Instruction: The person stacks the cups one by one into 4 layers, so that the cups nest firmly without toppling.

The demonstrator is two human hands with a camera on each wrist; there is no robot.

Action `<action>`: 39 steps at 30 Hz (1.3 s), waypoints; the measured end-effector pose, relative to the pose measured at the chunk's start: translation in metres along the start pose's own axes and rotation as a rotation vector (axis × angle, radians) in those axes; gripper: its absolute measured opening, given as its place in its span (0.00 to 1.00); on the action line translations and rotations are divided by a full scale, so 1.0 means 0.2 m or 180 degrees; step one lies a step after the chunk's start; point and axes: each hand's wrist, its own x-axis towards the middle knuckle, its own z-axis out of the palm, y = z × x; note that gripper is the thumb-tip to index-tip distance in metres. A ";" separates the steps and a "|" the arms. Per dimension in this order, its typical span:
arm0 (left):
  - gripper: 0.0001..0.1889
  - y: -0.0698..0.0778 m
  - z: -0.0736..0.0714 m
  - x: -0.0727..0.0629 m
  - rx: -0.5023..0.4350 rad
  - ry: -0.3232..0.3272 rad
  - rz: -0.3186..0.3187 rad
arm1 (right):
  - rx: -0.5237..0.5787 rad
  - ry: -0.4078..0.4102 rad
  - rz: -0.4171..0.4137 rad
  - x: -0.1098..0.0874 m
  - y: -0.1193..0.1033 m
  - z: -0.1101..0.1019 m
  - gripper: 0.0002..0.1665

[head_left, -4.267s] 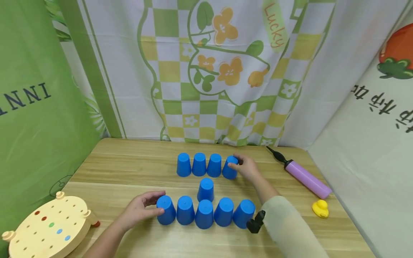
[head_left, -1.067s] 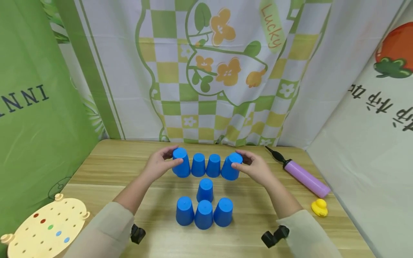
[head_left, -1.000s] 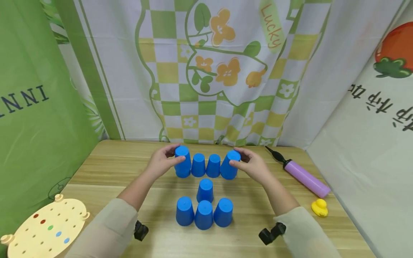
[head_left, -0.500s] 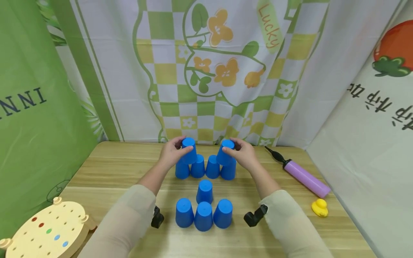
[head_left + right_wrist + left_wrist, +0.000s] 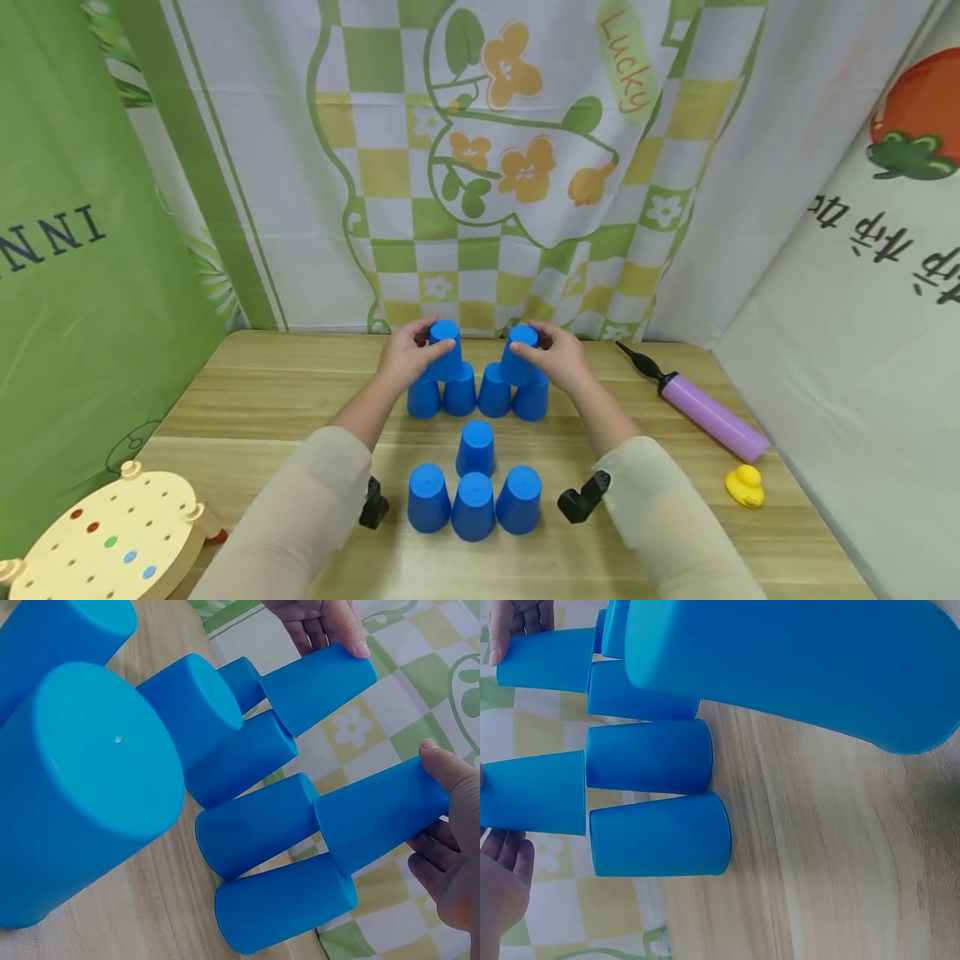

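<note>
Four-fingered grasp aside, my left hand (image 5: 405, 358) holds an upside-down blue cup (image 5: 447, 363) by thumb and fingers over the left pair of the back row. My right hand (image 5: 564, 362) holds a matching cup (image 5: 516, 372) over the right pair. In the right wrist view, the right-held cup (image 5: 382, 814) meets the tops of two cups, straddling them; the left-held cup (image 5: 532, 795) sits likewise in the left wrist view. Below them stand back-row cups (image 5: 494, 392), side by side. Nearer are a single cup (image 5: 476, 450) and a front row of three cups (image 5: 472, 508).
A cream pegboard (image 5: 112, 533) with coloured dots lies at the left. To the right are a purple balloon pump (image 5: 712, 415) and a yellow rubber duck (image 5: 746, 486). A patterned curtain (image 5: 480, 250) hangs behind the wooden table (image 5: 300, 392).
Both hands took the front row's end cups, carried them to the back row and raised them above it. Over the last half second, both cups moved slightly inward.
</note>
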 end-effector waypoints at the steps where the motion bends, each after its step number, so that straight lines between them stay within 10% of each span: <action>1: 0.32 0.00 0.00 0.00 0.0003 -0.0005 0.0002 | 0.0000 0.0001 0.0003 0.00 0.00 0.00 0.40; 28: 0.35 -0.03 0.00 -0.01 -0.0025 -0.0088 0.0065 | 0.0186 -0.0009 0.0005 -0.03 0.02 -0.01 0.44; 39: 0.34 -0.08 -0.12 -0.20 -0.0156 -0.0134 0.0287 | 0.0484 -0.0011 -0.0224 -0.18 0.06 -0.08 0.44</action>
